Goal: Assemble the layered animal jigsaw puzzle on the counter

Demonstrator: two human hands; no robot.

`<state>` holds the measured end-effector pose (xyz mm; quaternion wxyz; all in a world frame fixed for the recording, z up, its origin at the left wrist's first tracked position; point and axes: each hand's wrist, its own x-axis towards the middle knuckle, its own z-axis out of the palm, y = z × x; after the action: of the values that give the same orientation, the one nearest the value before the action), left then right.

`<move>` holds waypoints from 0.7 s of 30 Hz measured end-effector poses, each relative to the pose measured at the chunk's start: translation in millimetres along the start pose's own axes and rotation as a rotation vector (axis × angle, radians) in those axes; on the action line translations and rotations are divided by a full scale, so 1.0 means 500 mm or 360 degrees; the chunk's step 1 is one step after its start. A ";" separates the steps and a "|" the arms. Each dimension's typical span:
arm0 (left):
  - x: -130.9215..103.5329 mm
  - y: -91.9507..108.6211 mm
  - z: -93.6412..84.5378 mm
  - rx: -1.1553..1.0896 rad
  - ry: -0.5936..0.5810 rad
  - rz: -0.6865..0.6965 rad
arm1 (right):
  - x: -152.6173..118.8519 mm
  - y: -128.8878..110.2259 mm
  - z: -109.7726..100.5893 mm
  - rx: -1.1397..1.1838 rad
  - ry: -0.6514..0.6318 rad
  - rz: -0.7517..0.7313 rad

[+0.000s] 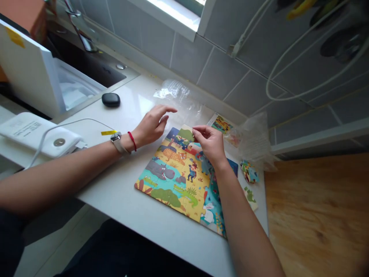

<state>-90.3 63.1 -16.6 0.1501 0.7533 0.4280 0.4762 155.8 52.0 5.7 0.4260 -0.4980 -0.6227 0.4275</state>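
A colourful jigsaw puzzle (pixel 173 175) with a hippo, a leopard and crocodiles lies on the white counter. At its far edge, my right hand (pixel 211 144) pinches a puzzle piece (pixel 186 132) with green foliage between thumb and fingers. The piece overlaps the top of the puzzle. My left hand (pixel 152 125) is held over the counter just left of the puzzle, its fingers apart and nothing in it. My right forearm hides part of the puzzle's right side.
Loose pieces (pixel 249 171) lie right of the puzzle, near crumpled clear plastic (pixel 255 136) and a picture card (pixel 221 123). A black oval object (pixel 111 100), a white device (pixel 40 134) with a cable and a sink (pixel 83 61) are at left.
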 end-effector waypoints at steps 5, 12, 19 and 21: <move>-0.017 -0.031 0.019 0.0132 -0.0155 -0.0015 | 0.052 0.049 0.050 -0.0032 -0.0008 0.0059; -0.034 -0.020 0.023 0.0563 -0.0439 0.0028 | 0.042 0.066 0.056 -0.0060 -0.0005 0.0020; -0.025 0.009 0.017 0.0574 -0.0516 -0.0018 | 0.048 0.058 0.062 0.0023 -0.0006 0.0085; -0.026 0.006 0.018 0.0611 -0.0532 -0.0030 | 0.050 0.059 0.066 -0.0025 0.0040 0.0103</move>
<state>-83.5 52.8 -27.0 0.0775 0.8323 0.4869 0.2535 128.4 77.2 -28.7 0.4156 -0.5266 -0.6043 0.4298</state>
